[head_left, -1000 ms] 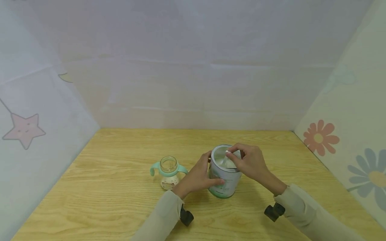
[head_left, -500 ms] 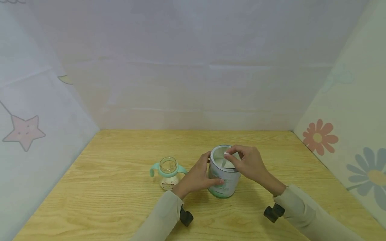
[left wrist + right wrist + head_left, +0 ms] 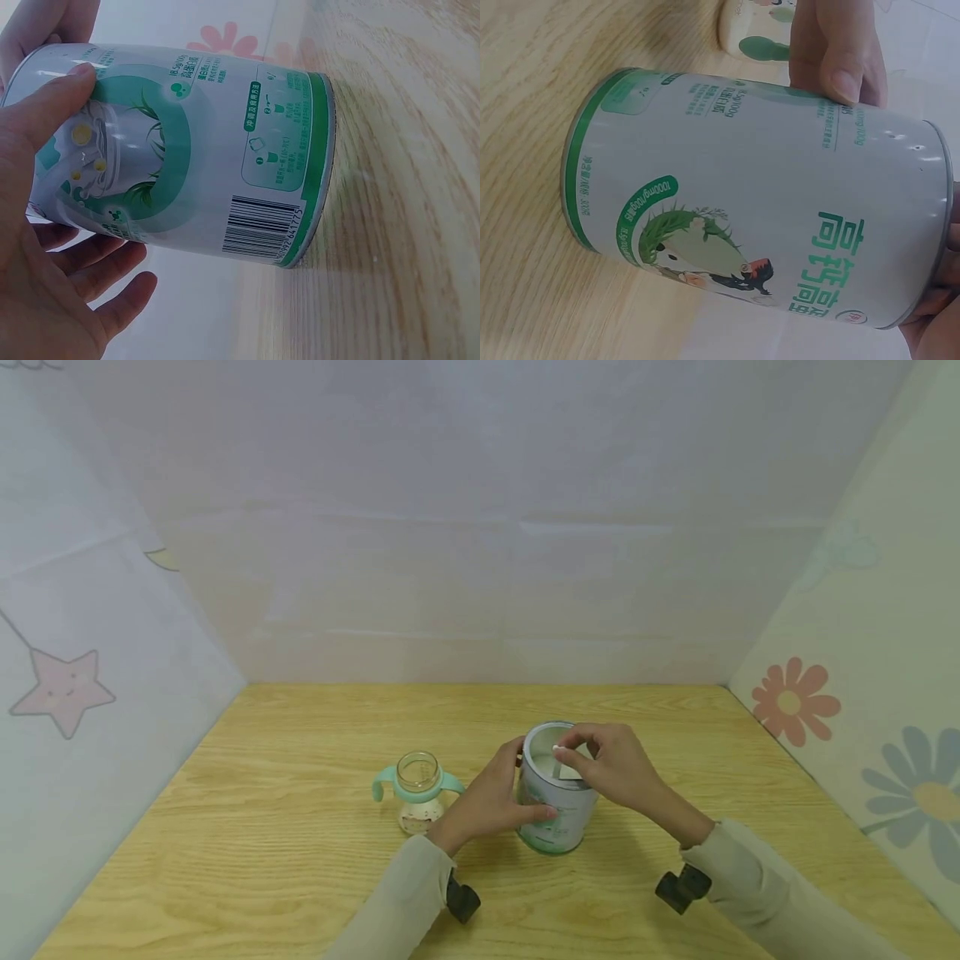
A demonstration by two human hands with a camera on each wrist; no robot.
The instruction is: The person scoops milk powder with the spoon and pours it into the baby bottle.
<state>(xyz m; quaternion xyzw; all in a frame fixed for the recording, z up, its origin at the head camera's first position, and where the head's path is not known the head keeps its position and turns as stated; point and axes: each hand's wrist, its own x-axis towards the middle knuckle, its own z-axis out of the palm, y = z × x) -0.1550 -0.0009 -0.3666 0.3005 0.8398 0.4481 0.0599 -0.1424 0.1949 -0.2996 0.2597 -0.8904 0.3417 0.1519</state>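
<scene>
A white and green milk powder tin [image 3: 558, 818] stands on the table, its top uncovered. My left hand [image 3: 487, 802] grips the tin's left side, thumb across the front; in the left wrist view the lower fingers of that hand [image 3: 52, 247] are spread off the wall. Over the rim, my right hand [image 3: 618, 768] pinches the white handle of a scoop [image 3: 557, 767] between thumb and fingers. The scoop's lower end is down inside the tin and hard to make out. Printed text and a barcode cover the tin [image 3: 202, 157] in the left wrist view.
Left of my left hand stands a glass baby bottle [image 3: 418, 793] with mint-green handles and no cap, something pale in its lower part. The wooden table [image 3: 285, 827] meets cloth walls [image 3: 480, 593] at the back and sides.
My right hand has shifted slightly left and down, taking the scoop handle with it over the tin's opening. The left hand, tin and bottle stay in place.
</scene>
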